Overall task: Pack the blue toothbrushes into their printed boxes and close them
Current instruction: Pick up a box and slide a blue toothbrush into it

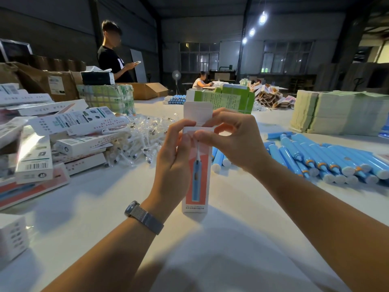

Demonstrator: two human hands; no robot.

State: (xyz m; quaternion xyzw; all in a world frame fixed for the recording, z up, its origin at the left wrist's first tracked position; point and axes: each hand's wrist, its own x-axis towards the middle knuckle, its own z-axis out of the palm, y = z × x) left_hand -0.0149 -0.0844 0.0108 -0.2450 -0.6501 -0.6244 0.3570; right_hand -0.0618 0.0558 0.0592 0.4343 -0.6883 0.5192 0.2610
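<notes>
The slim white cardboard box printed with a blue toothbrush on a coral panel [196, 175] stands upright above the white table [105, 207], long axis vertical, its plain top flap raised at the far end; the left hand [171, 163] wraps its left edge while the right hand [229, 135] pinches the upper rim; smooth blue plastic toothbrush handles with white caps [328, 161] lie in a row to the right, most angled diagonally.

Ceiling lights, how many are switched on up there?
3, in a slanting row at upper right: the nearest and brightest ceiling light, a middle one below-left of it, and the farthest lowest. Others may lie outside the view.
</notes>
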